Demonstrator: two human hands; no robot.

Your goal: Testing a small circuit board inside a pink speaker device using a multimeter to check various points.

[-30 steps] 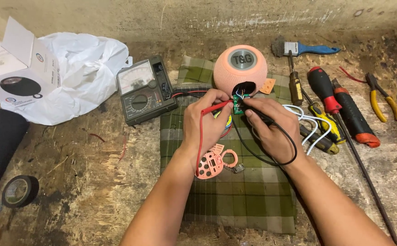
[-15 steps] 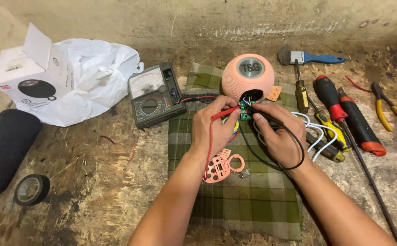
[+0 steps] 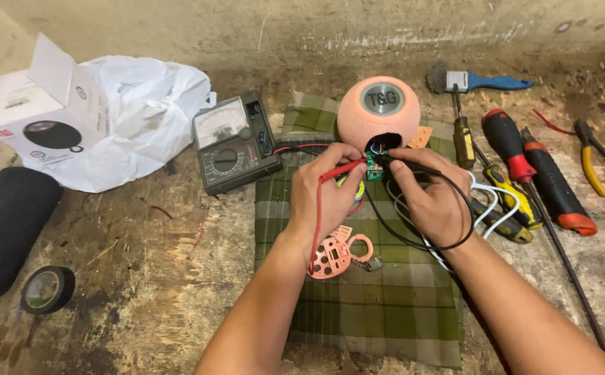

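My left hand [image 3: 326,194] pinches a red test probe [image 3: 344,170] and my right hand [image 3: 431,198] pinches a black test probe [image 3: 403,162]. Both tips touch a small green circuit board [image 3: 374,170] that sticks out of an opening in a round pink speaker [image 3: 379,111]. The speaker rests on a green plaid cloth [image 3: 365,305]. Red and black leads run back to a dark analog multimeter [image 3: 235,141] at the cloth's left edge. A pink button panel [image 3: 333,255] lies on the cloth under my left wrist.
Screwdrivers [image 3: 507,142], a blue-handled brush [image 3: 479,81] and yellow-handled pliers [image 3: 597,163] lie at the right. A white box [image 3: 42,111] and a white plastic bag [image 3: 146,104] sit at the left, with a black cylinder speaker [image 3: 4,226] and a black tape roll [image 3: 47,289].
The view has shifted slightly, so everything sits a little further right. Both hands keep the probes at the circuit board.
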